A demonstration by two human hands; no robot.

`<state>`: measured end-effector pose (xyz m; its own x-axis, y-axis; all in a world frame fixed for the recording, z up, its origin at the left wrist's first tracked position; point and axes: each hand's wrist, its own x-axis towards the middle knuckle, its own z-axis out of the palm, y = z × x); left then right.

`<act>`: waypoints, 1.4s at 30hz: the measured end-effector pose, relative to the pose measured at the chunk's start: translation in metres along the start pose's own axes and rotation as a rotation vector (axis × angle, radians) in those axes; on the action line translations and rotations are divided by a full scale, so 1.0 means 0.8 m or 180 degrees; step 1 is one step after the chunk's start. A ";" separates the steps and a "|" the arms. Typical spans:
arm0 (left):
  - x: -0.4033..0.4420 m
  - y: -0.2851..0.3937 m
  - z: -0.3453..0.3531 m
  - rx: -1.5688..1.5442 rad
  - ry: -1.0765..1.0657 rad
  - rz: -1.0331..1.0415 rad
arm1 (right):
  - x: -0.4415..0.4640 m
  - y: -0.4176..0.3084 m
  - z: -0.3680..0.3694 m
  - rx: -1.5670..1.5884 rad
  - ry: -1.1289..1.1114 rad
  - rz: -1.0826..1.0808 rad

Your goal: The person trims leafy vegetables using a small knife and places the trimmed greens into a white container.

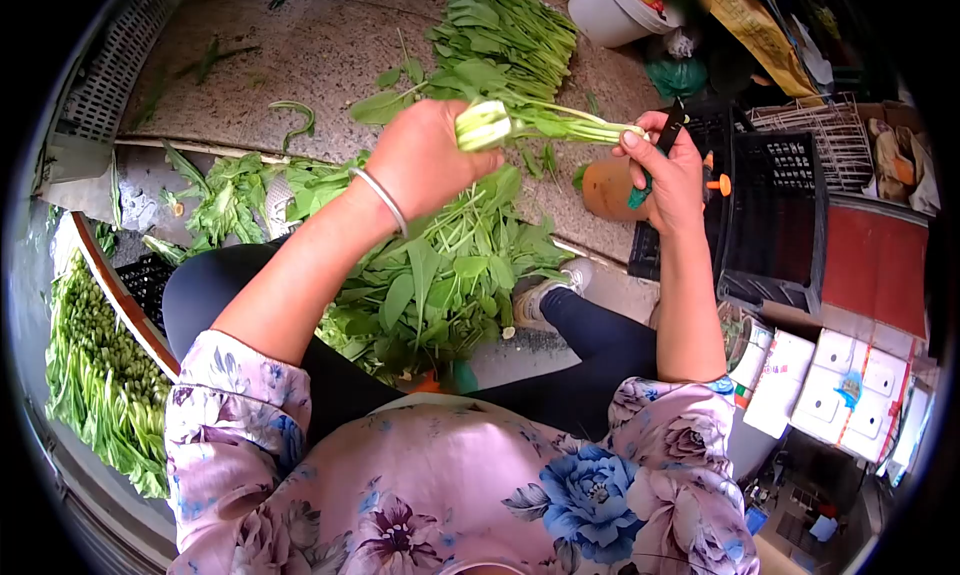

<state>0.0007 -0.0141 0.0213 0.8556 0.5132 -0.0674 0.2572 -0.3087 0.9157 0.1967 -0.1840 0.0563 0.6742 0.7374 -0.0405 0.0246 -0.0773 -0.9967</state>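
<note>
In the head view I see the left hand point(428, 157) closed around a bunch of greens point(482, 126), its pale, blunt stem ends showing beside the thumb. The right hand point(668, 165) pinches a few slim stalks point(590, 129) by their tips — thumb against finger — and also keeps a dark narrow tool with a green part point(672, 125) in its grip. Both bundles sit raised in front of me, above a loose, broad-leaved heap point(430, 275) between the knees. Beyond lies a rough, speckled slab point(330, 55) bearing a neat stack of leafy stems point(510, 35); a smooth white bucket point(612, 13) and ridged black plastic crates point(770, 225) stand to the right.
</note>
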 end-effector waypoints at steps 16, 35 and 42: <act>-0.002 0.020 0.044 -0.2430 -0.1247 -0.0152 | -0.068 -0.001 0.055 -0.0177 -0.0263 0.0057; 0.001 0.019 0.038 -0.1339 -0.0741 0.0106 | -0.069 0.004 0.049 0.0312 -0.0880 0.0827; -0.004 0.020 0.034 -0.1373 -0.0862 -0.0041 | -0.072 0.013 0.056 0.0097 -0.0695 0.0669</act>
<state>0.0148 -0.0425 0.0256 0.9541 0.2710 -0.1277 0.1086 0.0845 0.9905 0.1247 -0.1974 0.0448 0.4875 0.8344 -0.2571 -0.1231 -0.2258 -0.9664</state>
